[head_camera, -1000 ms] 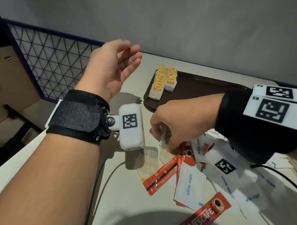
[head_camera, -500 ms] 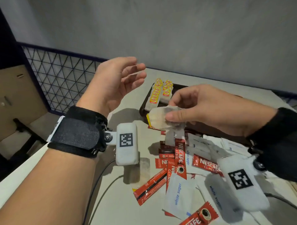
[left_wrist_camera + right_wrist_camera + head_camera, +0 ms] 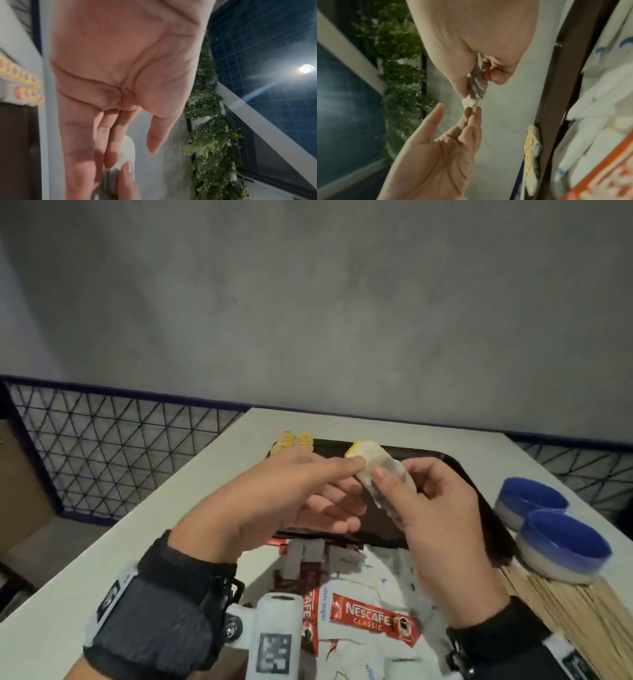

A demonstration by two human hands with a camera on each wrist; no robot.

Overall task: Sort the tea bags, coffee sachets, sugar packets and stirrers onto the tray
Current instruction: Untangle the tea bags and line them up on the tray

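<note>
My right hand (image 3: 411, 491) pinches a small bundle of tea bags (image 3: 373, 467) with a yellow tag, held up above the dark brown tray (image 3: 459, 467). My left hand (image 3: 329, 484) meets it from the left, its straight fingers touching the bundle's end. In the right wrist view the left thumb stands apart from the tea bags (image 3: 476, 86). Two rows of yellow-tagged tea bags (image 3: 294, 441) lie at the tray's far left corner. Red coffee sachets (image 3: 373, 618) and white sugar packets (image 3: 387, 580) lie mixed on the table below my hands. Wooden stirrers (image 3: 565, 611) lie at the right.
Two blue bowls (image 3: 548, 525) stand to the right of the tray, behind the stirrers. A black mesh fence (image 3: 120, 446) runs along the table's left side, with a grey wall behind. The white table (image 3: 205, 491) drops off at its left edge.
My right hand lifted tea bags from the pile and carried them up over the tray. The left hand came across, and its fingers now touch the bundle. The view tilted upward.
</note>
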